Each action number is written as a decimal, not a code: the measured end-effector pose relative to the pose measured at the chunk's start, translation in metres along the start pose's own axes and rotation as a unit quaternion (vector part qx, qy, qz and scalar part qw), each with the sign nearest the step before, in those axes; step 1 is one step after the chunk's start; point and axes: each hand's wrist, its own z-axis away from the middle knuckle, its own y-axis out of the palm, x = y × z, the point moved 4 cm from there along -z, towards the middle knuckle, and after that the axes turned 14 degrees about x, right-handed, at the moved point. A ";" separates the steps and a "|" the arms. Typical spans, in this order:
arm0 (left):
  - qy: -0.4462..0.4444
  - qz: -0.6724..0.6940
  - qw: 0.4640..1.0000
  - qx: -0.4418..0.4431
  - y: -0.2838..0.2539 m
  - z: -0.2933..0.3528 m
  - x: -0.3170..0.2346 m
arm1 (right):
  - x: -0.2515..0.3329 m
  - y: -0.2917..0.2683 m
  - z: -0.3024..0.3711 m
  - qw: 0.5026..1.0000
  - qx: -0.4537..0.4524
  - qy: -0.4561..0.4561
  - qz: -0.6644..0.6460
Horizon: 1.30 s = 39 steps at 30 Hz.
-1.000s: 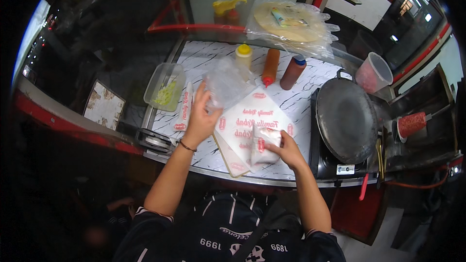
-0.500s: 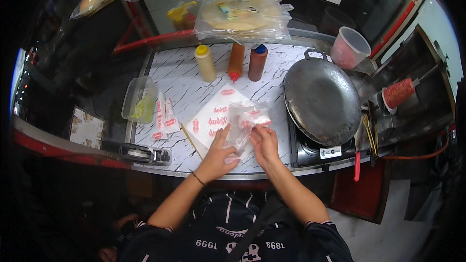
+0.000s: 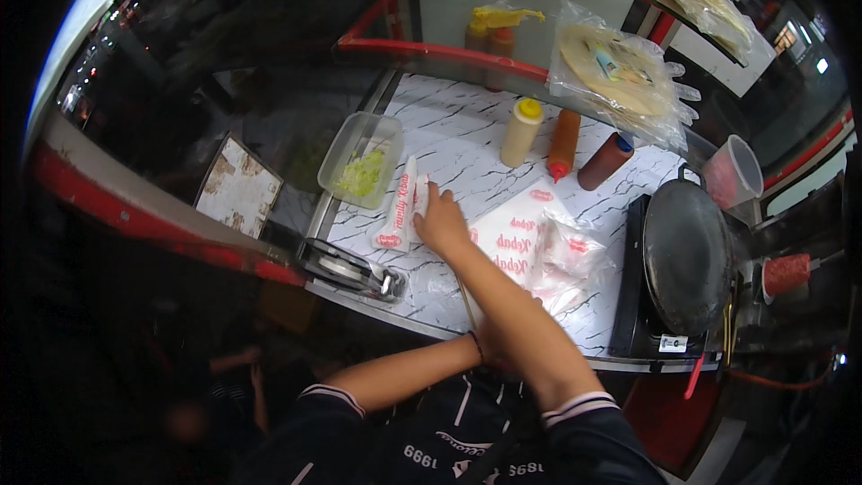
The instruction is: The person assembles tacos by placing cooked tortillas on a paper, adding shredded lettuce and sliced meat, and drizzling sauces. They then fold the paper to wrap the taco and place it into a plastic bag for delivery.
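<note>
My right arm crosses over my left. My right hand (image 3: 440,223) is at the left of the counter, thumb and fingers closed about a slim white paper-wrapped cone (image 3: 420,195) with red print. A second paper-wrapped cone (image 3: 395,214) lies just left of it. My left hand (image 3: 491,341) is mostly hidden under my right forearm, near the counter's front edge; its grip does not show. Just beyond it, a clear plastic bag (image 3: 575,250) with white, red-printed paper inside lies on a stack of printed wrapping paper (image 3: 503,232).
A clear tub (image 3: 392,130) of shredded greens and a tape dispenser (image 3: 346,269) stand at left. Three sauce bottles, cream (image 3: 519,136), orange (image 3: 564,139) and dark red (image 3: 606,163), are behind the paper. At right are a black pan (image 3: 687,256) on a stove and a meat cone (image 3: 786,274).
The view has turned left. My right hand has left the plastic bag and reached across to the paper-wrapped cones. My left hand has drawn back toward the front edge; the bag lies on the paper.
</note>
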 end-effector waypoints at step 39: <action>-0.078 0.138 0.987 -0.024 -0.078 -0.025 0.014 | -0.136 -0.079 0.164 0.946 -0.209 0.072 -0.236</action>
